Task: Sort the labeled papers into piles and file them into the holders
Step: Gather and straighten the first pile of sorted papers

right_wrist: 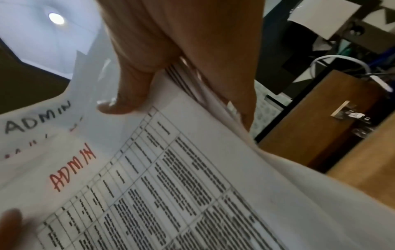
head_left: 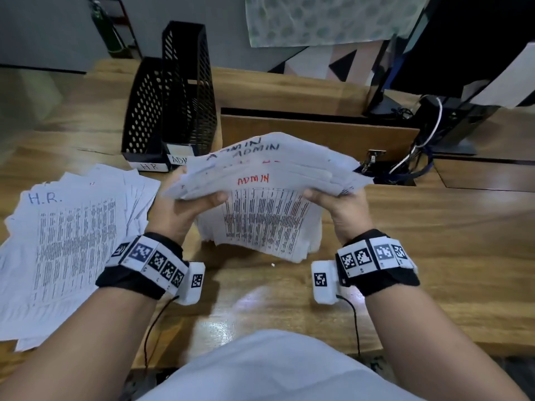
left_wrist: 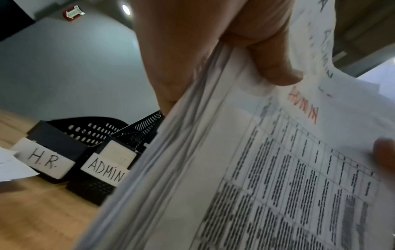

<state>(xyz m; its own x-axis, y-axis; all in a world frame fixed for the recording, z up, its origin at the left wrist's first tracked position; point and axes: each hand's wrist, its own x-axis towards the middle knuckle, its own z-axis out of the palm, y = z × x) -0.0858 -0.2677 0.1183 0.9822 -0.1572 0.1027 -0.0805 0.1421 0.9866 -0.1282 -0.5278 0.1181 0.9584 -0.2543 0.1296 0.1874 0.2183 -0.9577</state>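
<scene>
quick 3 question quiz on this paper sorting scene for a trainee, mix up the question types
1. True or false: both hands grip the ADMIN stack.
2. Multiple choice: the H.R. pile lies (a) in a holder, (b) on the desk by the left hand, (c) under the right hand.
3. Fill in: the holder left of the ADMIN holder is labeled ____.

Key: 1 true; 2 b; 3 H.R.
</scene>
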